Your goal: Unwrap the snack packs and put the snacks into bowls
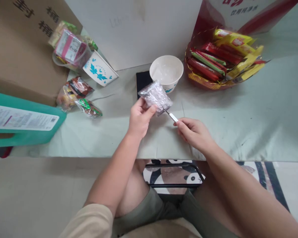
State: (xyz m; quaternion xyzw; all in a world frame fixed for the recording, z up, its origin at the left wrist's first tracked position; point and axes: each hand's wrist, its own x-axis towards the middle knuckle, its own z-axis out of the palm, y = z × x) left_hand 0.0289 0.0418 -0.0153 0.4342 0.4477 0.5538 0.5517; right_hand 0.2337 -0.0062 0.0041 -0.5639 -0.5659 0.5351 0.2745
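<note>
Below, creased green cloth, pale floor

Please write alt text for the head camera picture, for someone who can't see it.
A person's left hand holds a shiny packet while the right hand holds a thin white-handled tool at its edge. Beyond them are a white bowl and a basket of wrapped snacks.

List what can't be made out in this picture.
All in the head view:
Tip of the white-handled tool: lost at the silvery packet.
Its handle's end: covered by the right hand.
Part of the dark flat object: hidden by the bowl and packet.
Small print on the teal item: too small and blurred.
</note>
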